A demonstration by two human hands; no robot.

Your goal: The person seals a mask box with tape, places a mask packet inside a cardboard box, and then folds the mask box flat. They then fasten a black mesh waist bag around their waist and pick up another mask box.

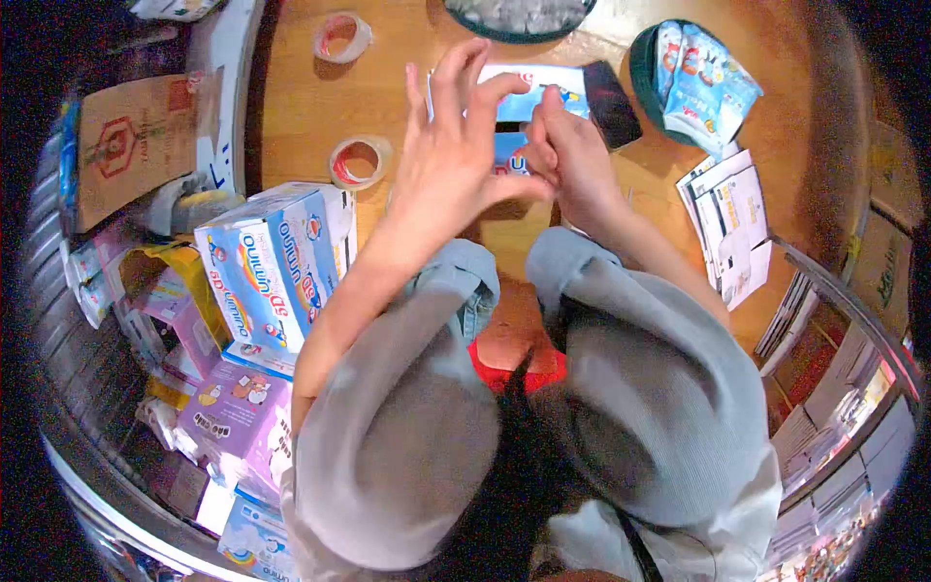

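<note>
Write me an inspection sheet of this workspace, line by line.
Surface: wooden tabletop, light brown.
Job's things: blue-and-white packaging beneath the hands, partly hidden, a dark piece at its right end.
Clutter: two tape rolls at left; blue packets on a round green container; fanned white cards at right.
Grippers: bare hands; left hand spread, fingers curved; right hand curled, any grip unclear.
Cables: nothing seen on the tabletop.
Surroundings: blue-and-white carton, purple box and brown cardboard package at left; edges dark and blurred.
</note>
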